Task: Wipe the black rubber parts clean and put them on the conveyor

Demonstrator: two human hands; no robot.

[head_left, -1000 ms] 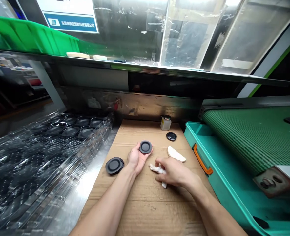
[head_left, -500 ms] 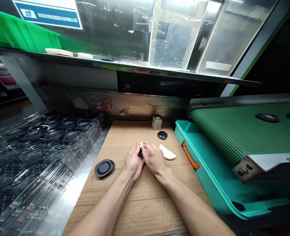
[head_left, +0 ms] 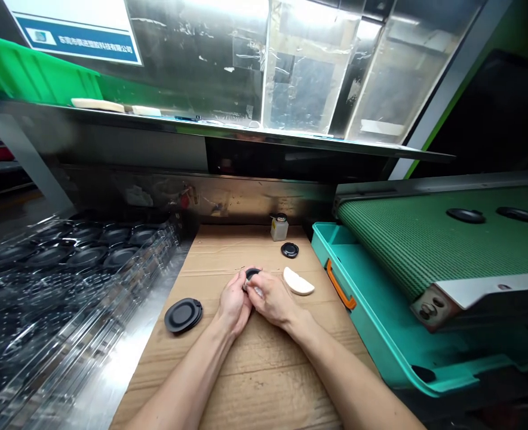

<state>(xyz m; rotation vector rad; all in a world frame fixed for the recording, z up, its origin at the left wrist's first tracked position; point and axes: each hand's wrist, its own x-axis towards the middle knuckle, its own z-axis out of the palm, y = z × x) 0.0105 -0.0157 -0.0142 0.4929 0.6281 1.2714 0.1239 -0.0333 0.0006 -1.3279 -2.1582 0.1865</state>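
My left hand (head_left: 235, 303) is closed round a black round plastic part (head_left: 252, 273), whose dark rim shows above the fingers. Pressed up against that part, my right hand (head_left: 273, 300) pinches a small white piece (head_left: 258, 291), mostly covered by the fingers. A white half-round pad (head_left: 298, 282) lies just right of my right hand. Left of my hands rests a small stack of flat black round parts (head_left: 183, 315). Beyond them, another black round part (head_left: 289, 250) lies near a small bottle with a dark cap (head_left: 279, 227).
Cardboard (head_left: 264, 370) covers the worktop. A turquoise bin (head_left: 367, 325) with an orange handle stands right, under a green conveyor belt (head_left: 393, 239) carrying black parts (head_left: 465, 215). Clear trays of black parts (head_left: 85, 255) fill the left. A metal shelf (head_left: 246, 132) overhangs the back.
The black part has turned in my left hand, so its rim now shows on top. The white tip has gone down behind my right fingers. Parts on the belt have shifted left; the view has tilted slightly.
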